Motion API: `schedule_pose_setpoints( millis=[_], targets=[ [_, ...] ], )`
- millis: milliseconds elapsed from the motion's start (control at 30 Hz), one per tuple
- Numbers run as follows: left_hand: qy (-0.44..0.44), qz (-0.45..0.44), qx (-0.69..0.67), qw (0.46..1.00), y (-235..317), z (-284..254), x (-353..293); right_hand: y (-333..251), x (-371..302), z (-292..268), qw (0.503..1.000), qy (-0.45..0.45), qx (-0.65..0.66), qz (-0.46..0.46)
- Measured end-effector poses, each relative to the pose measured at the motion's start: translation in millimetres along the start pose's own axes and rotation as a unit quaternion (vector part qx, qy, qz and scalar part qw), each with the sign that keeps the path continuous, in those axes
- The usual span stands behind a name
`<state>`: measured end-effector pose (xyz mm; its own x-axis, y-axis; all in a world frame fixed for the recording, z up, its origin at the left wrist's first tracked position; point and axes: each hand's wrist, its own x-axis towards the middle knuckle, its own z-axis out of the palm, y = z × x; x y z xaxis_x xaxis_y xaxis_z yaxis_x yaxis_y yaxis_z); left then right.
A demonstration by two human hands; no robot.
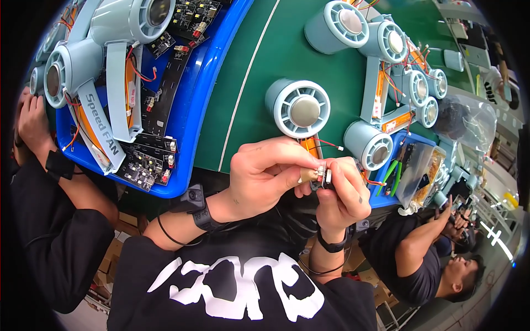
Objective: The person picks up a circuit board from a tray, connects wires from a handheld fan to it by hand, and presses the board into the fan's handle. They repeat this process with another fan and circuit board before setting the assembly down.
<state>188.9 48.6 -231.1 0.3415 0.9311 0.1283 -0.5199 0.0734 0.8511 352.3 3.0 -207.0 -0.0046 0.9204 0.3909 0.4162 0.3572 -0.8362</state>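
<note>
Fingers of the left hand [259,179] and right hand [343,194] meet over a small circuit board [328,178], gripping it between them: the left thumb and forefinger pinch its connector end, while the right thumb and fingers steady the other side. The board sits in the air at the fingertips, in front of the worker's chest — a two-handed hold that probably serves to keep so slight a piece from turning.

Just beyond the fingers, a pale blue fan [298,107] lies on the green table [243,124], its grille up and its handle pointing back toward the hands, perhaps so that the orange battery [311,145] and loose wire plug [339,148] stay within reach. The handle's lower part is hidden by the hands.

Left of the fingers, a blue tray [212,83] holds more black boards [146,165] and several fans [72,71], one lying across another. Right of them, a second blue tray [385,199] carries green-handled cutters [393,174] beside a clear box [415,170] of small amber-coloured parts [428,190] — too small to identify. Farther right, more fans [385,41] lie clustered, wires trailing.
</note>
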Motion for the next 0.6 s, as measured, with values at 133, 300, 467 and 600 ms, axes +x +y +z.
schedule_pose_setpoints(
  millis=[133,300,467,600],
  targets=[
    [0.03,-0.009,-0.035,0.999,-5.0,-1.3,-1.5,5.7,0.0,6.4,0.999,0.022,-0.023,-0.022],
    [0.04,-0.033,-0.009,0.999,-6.5,-4.3,-2.4,10.1,1.7,8.4,0.999,0.027,-0.03,-0.034],
    [-0.002,-0.016,0.02,1.0,-11.5,-8.4,-1.1,13.7,2.7,2.8,0.999,0.011,-0.02,-0.031],
    [-0.019,-0.014,0.027,0.999,-15.5,-11.5,-0.2,17.7,4.9,-0.4,0.999,0.001,-0.022,-0.032]
  ],
)
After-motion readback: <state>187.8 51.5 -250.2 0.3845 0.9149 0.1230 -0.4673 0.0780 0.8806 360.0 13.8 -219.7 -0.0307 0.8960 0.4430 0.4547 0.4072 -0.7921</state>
